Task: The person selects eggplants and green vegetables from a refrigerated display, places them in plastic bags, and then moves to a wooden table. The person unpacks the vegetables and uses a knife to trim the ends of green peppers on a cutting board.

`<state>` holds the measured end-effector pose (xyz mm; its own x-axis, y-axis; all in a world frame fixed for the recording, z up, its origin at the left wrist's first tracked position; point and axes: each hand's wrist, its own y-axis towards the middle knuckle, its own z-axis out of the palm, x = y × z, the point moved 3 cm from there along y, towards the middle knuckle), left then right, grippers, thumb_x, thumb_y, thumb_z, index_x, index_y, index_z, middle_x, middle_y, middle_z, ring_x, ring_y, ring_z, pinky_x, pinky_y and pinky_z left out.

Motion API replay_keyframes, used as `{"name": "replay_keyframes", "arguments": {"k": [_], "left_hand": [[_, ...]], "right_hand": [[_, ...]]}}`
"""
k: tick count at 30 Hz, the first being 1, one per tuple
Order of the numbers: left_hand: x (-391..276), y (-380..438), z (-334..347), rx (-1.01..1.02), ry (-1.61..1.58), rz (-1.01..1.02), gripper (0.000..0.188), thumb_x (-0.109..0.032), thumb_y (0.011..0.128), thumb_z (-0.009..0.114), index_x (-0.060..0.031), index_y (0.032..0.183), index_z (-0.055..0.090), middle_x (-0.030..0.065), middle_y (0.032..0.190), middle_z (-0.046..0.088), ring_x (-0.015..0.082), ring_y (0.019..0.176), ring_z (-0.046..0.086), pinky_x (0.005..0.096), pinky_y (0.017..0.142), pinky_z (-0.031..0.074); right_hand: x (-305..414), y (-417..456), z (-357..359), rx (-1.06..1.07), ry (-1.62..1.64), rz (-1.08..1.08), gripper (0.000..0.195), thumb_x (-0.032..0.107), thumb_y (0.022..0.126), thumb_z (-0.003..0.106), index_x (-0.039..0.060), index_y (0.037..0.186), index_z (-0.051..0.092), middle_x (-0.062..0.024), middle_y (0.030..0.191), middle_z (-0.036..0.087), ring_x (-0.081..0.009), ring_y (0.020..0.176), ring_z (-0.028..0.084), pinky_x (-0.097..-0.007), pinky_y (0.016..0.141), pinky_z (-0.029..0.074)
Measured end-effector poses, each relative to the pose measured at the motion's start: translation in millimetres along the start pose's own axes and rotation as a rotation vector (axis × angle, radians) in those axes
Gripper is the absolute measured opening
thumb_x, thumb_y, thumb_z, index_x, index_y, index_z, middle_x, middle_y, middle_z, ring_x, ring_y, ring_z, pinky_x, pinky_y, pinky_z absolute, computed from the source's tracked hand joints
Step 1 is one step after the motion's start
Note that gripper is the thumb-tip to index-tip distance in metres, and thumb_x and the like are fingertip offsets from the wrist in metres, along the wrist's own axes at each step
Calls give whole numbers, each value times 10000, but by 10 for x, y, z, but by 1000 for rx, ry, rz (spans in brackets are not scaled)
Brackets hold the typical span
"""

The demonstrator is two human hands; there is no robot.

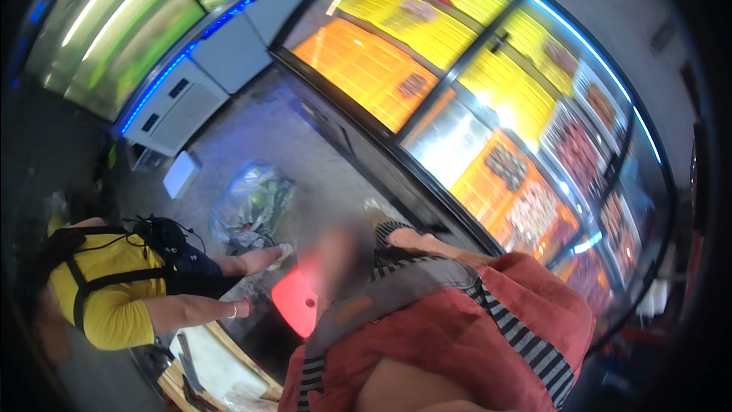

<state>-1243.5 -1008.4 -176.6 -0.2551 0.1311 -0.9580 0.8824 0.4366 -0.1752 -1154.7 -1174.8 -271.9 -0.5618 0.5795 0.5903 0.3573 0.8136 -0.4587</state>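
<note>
My own red top and striped apron point(520, 337) with a grey band fill the lower middle. My right hand point(401, 237) is low in front of my body, close to the striped cloth. Its fingers are too hidden to tell whether it holds anything. A heavily blurred, skin-toned patch lies where my left forearm could be; I cannot make out my left hand. Beside that patch is a red plastic stool or board point(294, 300) with a small hole. Closer to the bottom edge, a knife point(190, 360) lies on a white cutting board point(220, 363).
A person in a yellow shirt point(114, 303) stands at left, an arm reaching over the wood-edged worktop point(249, 360). A clear plastic bag of greens point(254, 203) lies on the floor. A glass display case point(400, 143) holds coloured trays with meat. A lit refrigerated cabinet point(177, 106) stands behind.
</note>
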Motion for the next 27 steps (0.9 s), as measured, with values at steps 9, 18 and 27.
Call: {"name": "replay_keyframes", "arguments": {"k": [9, 18, 27], "left_hand": [[-617, 1203, -372, -162, 287, 25, 159, -120, 786, 529, -19, 856, 629, 59, 791, 586, 108, 669, 506, 229, 603, 401], [-356, 2096, -394, -61, 105, -49, 168, -123, 802, 529, -14, 905, 605, 41, 780, 598, 90, 699, 530, 229, 625, 423], [-29, 3416, -1175, -156, 137, -50, 151, -112, 795, 542, -11, 891, 602, 20, 721, 576, 71, 650, 510, 217, 600, 423]], "right_hand": [[10, 1264, -1274, -86, -124, -398, 221, 256, 776, 515, 43, 778, 574, -168, 755, 581, -335, 738, 562, -414, 616, 454], [-80, 1993, -1821, 30, -96, -155, 256, 261, 767, 519, 15, 762, 591, -191, 798, 588, -364, 782, 566, -437, 692, 457], [266, 3245, -2308, 77, -24, -195, 270, 251, 754, 529, -11, 749, 593, -211, 783, 581, -368, 782, 561, -450, 684, 445]]}}
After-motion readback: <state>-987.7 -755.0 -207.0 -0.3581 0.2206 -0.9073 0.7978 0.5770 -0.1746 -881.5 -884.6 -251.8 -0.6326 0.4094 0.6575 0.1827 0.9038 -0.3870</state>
